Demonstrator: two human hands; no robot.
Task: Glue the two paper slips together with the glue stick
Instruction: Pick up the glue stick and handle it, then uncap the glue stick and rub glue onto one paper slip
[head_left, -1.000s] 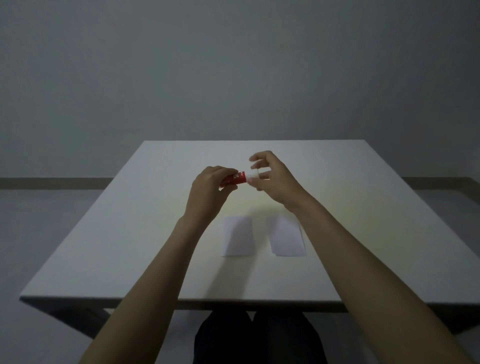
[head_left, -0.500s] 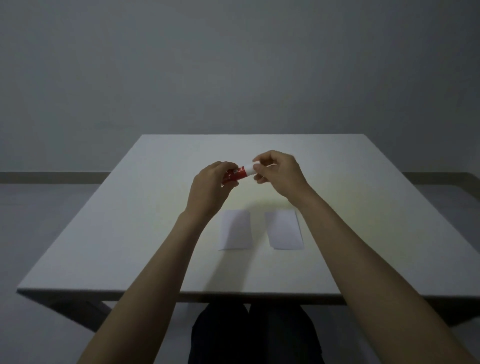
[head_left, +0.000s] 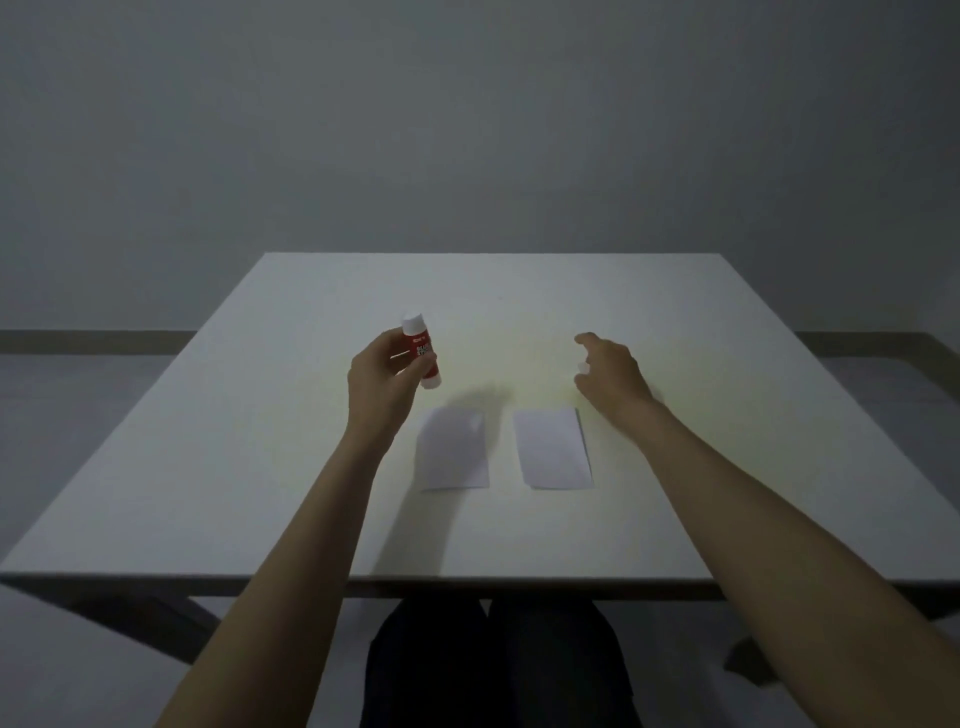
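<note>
Two white paper slips lie side by side on the white table (head_left: 249, 467), the left slip (head_left: 453, 452) and the right slip (head_left: 554, 449), a small gap between them. My left hand (head_left: 382, 387) holds the red glue stick (head_left: 422, 353) nearly upright above the table, beyond and left of the left slip, white tip upward. My right hand (head_left: 610, 376) hovers low beyond the right slip, fingers curled around a small white piece (head_left: 583, 367) that looks like the cap.
The table's front edge (head_left: 467, 579) runs just above my dark-clothed legs (head_left: 498, 665). A plain grey wall stands behind the table, with a dark skirting strip (head_left: 93, 340) along the floor.
My hands have parted. The right hand pulled away to the right from the glue stick's white end and dropped toward the table. The left hand swung the stick from lying sideways to nearly upright.
</note>
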